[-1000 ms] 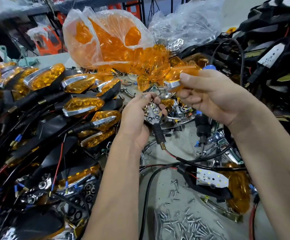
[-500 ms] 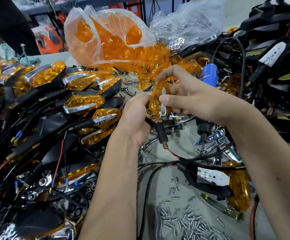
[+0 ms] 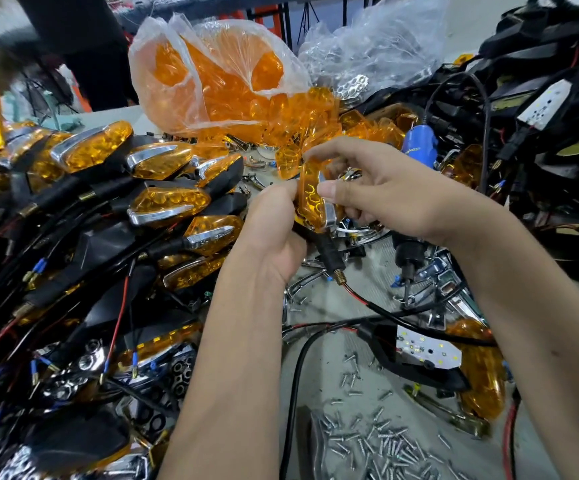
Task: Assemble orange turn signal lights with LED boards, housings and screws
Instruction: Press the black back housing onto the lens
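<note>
Both hands are on one turn signal [image 3: 312, 199], held above the bench [image 3: 329, 348] just in front of the clear bag of orange lenses [image 3: 211, 74], which is the landmark here. Left hand [image 3: 274, 233] has its fingers curled round the black housing from the left and below; the housing's stem [image 3: 329, 254] sticks out down-right past the palm, ending in a brass threaded tip with red and black wires running off toward the near edge. Right hand [image 3: 385, 199] pinches the orange lens with its chrome trim, thumb on the near face and index arched over the top edge, the other fingers loosely curled behind. The lens sits edge-on against the housing; cannot tell whether it is fully seated. Left of the bag: a pile of finished signals [image 3: 163, 202], orange lenses with chrome strips on black stems, stacked over tangled wiring. Right of the bag: a second clear bag of chrome parts [image 3: 367, 60], then a blue-and-black electric screwdriver [image 3: 416, 147] partly hidden behind the right hand. Further right of that, a heap of black housings [image 3: 540, 98], one with a white LED board showing. Well in front of the bag, near the camera: an open housing with a white LED board [image 3: 426, 351] lying on the bench under the right forearm, an orange lens [image 3: 482, 375] just beside it, and loose screws [image 3: 378, 445] scattered and heaped at the near edge.
</note>
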